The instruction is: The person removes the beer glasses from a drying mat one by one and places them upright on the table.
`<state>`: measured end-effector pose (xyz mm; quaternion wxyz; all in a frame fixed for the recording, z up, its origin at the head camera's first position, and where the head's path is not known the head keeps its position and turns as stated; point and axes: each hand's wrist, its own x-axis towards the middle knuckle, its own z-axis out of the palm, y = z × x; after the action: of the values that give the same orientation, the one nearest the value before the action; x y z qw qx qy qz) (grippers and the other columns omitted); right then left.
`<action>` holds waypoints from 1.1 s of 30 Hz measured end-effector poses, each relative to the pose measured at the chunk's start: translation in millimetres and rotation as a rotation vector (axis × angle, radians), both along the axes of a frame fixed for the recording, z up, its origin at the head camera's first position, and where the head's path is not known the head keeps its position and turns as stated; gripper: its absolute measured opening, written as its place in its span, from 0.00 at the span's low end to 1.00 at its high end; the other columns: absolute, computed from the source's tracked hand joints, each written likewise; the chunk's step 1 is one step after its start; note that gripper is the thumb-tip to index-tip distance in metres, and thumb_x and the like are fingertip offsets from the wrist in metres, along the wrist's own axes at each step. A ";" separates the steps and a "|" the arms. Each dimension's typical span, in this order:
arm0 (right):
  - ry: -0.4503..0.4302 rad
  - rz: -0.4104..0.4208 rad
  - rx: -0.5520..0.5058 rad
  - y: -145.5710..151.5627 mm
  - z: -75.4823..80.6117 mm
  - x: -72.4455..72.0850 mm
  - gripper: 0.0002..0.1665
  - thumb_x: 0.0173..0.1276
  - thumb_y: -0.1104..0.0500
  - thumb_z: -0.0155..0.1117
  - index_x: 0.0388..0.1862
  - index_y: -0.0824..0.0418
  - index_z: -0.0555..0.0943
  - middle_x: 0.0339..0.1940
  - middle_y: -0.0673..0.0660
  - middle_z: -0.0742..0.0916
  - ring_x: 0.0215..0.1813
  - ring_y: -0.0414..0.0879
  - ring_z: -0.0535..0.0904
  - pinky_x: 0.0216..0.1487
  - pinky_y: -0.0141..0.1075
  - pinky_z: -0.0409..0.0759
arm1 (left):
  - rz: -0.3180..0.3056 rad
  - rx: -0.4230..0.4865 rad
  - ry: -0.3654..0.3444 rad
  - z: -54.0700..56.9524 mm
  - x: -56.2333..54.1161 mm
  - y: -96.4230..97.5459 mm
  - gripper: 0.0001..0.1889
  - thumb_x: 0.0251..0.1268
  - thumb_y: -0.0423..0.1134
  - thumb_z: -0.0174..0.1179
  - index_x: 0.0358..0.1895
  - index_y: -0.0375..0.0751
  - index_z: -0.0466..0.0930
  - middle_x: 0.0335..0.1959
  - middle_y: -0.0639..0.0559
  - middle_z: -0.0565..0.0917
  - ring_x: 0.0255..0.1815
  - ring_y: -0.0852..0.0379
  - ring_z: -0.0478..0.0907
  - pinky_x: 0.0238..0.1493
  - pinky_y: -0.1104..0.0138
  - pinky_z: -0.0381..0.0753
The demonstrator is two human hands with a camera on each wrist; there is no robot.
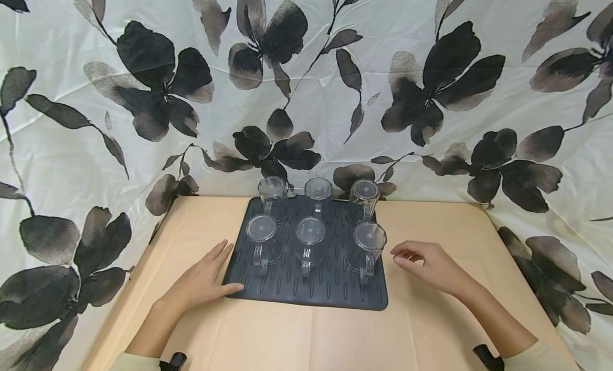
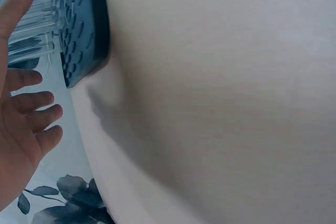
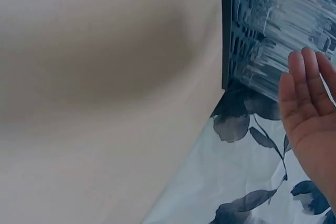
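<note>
Several clear glass mugs stand in two rows on a dark ribbed drying mat [image 1: 306,296], seemingly bottoms up. The front row has a left mug [image 1: 262,230], a middle mug [image 1: 311,231] and a right mug [image 1: 370,237], their handles toward me. My left hand [image 1: 198,283] is at the mat's left side with fingers extended and the thumb at its edge; whether it touches is unclear. Off the mat's right side, near the front right mug, my right hand [image 1: 431,265] hovers with relaxed, slightly bent fingers. Neither hand holds anything.
A light wood-coloured table [image 1: 311,339] bears the mat near its far edge. Behind and beside the table hangs a white cloth [image 1: 335,131] with dark flowers. Dark straps [image 1: 488,356] sit on both wrists.
</note>
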<state>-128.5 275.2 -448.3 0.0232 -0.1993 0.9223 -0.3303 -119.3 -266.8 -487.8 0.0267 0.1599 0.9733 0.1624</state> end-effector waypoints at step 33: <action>-0.279 0.296 -0.498 -38.4 -48.1 1.0 0.18 0.70 0.66 0.69 0.55 0.77 0.83 0.51 0.74 0.88 0.51 0.41 0.90 0.49 0.34 0.87 | 0.058 0.097 -0.092 -23.8 3.5 -3.1 0.57 0.35 0.55 0.85 0.67 0.20 0.72 0.55 0.37 0.77 0.46 0.48 0.78 0.49 0.57 0.84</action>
<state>-127.5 236.8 -496.3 0.1479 -0.2838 0.7620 -0.5630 -115.9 -269.9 -511.5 0.0588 0.1252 0.9663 0.2171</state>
